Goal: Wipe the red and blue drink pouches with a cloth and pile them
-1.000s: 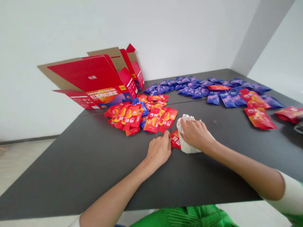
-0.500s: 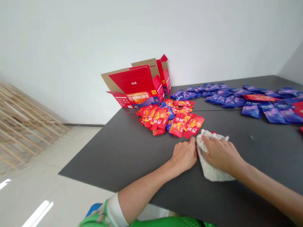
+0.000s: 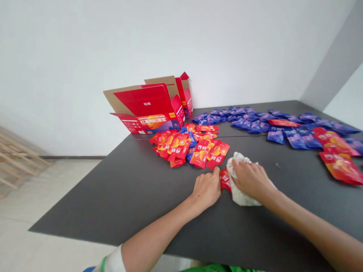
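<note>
A red pouch (image 3: 225,180) with white lettering lies on the dark table between my two hands. My left hand (image 3: 207,187) is closed, its fingers pinching the pouch's left end. In my right hand (image 3: 253,179) is a whitish cloth (image 3: 241,198), bunched under the fingers and pressed over the right part of the pouch, which it hides. Just beyond my hands lies a heap of red and orange pouches (image 3: 177,145), with a few blue ones mixed in.
Open red cartons (image 3: 154,113) stand at the table's back left, near the white wall. Rows of blue pouches (image 3: 255,126) spread across the back and right of the dark table (image 3: 107,196). More red pouches (image 3: 340,166) lie at the right. Wooden slats (image 3: 17,158) lean at far left.
The view has turned to the right. My right hand and the cloth have shifted rightward from my left hand along the pouch, so more of its red surface shows between them.
</note>
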Demonstrator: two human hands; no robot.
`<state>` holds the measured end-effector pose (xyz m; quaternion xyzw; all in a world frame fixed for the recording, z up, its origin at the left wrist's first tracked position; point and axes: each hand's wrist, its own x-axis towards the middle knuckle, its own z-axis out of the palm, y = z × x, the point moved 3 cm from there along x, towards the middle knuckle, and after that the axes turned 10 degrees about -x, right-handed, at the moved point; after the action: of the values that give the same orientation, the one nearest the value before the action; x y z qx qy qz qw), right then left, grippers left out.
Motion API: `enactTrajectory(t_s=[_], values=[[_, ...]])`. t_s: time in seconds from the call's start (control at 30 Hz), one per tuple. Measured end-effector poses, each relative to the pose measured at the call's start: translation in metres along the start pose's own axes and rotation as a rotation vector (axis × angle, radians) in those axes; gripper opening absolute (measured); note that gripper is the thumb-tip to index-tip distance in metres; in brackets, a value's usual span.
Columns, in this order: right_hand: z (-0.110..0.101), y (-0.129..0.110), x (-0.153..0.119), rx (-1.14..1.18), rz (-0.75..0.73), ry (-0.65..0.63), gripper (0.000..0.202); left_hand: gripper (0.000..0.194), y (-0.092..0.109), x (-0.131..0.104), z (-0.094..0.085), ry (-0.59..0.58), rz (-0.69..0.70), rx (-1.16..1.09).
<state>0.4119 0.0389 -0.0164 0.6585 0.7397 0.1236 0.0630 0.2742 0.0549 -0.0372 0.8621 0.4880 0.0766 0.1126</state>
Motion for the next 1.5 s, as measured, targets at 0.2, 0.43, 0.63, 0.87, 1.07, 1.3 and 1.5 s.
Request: enactTrajectory(t_s=[0.2, 0.43, 0.63, 0.87, 1.07, 1.3, 1.5], values=[[-0.002, 0.004, 0.003, 0.053, 0.106, -0.037, 0.031, 0.021, -0.002, 0.003, 0.003, 0.006, 0.013, 0.007], [-0.005, -0.005, -0.005, 0.130, -0.103, -0.011, 0.027, 0.021, -0.003, 0.006, 0.005, -0.005, 0.025, 0.023], [0.008, 0.034, 0.008, 0.097, 0.226, -0.078, 0.043, 0.024, -0.004, 0.005, 0.005, 0.010, 0.024, 0.004], [0.010, 0.054, 0.000, 0.197, 0.169, -0.110, 0.045, 0.025, -0.003, 0.003, 0.003, -0.002, -0.011, -0.012], [0.000, 0.008, -0.014, 0.227, -0.072, -0.030, 0.038, 0.023, 0.001, 0.003, 0.000, -0.011, -0.012, 0.020], [-0.002, 0.012, -0.006, 0.092, 0.198, -0.041, 0.034, 0.025, 0.002, 0.002, -0.001, -0.022, -0.021, 0.015], [0.004, -0.006, -0.011, 0.159, -0.139, 0.015, 0.030, 0.021, 0.000, 0.001, 0.001, -0.007, -0.006, 0.014]])
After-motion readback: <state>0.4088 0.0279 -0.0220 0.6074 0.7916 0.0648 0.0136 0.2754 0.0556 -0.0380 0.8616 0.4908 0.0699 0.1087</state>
